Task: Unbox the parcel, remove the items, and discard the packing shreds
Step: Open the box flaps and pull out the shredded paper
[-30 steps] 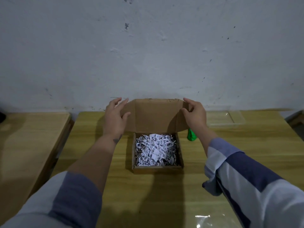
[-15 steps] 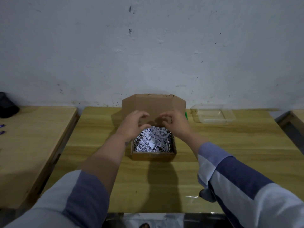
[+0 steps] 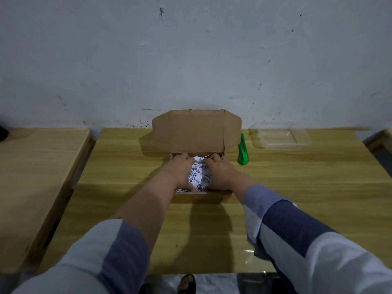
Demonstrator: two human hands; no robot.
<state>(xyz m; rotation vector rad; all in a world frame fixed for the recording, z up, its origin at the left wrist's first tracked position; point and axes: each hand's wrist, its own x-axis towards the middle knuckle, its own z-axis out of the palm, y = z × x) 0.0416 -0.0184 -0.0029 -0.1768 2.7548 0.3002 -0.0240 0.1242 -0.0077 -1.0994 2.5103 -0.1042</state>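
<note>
A small brown cardboard box (image 3: 197, 197) stands on the wooden table with its lid (image 3: 196, 130) upright at the back. White paper packing shreds (image 3: 198, 177) fill it. My left hand (image 3: 180, 171) and my right hand (image 3: 219, 172) are both down inside the box, cupped around the heap of shreds from either side, fingers curled into it. Whatever lies under the shreds is hidden.
A green box cutter (image 3: 242, 152) lies just right of the box. A clear plastic tray (image 3: 280, 134) sits at the back right by the wall. A second wooden table (image 3: 31, 166) stands to the left across a gap. A foot shows below the table's near edge.
My hands left the lid flaps, came down over the box and sank into the shreds, closing around them. The lid stays upright.
</note>
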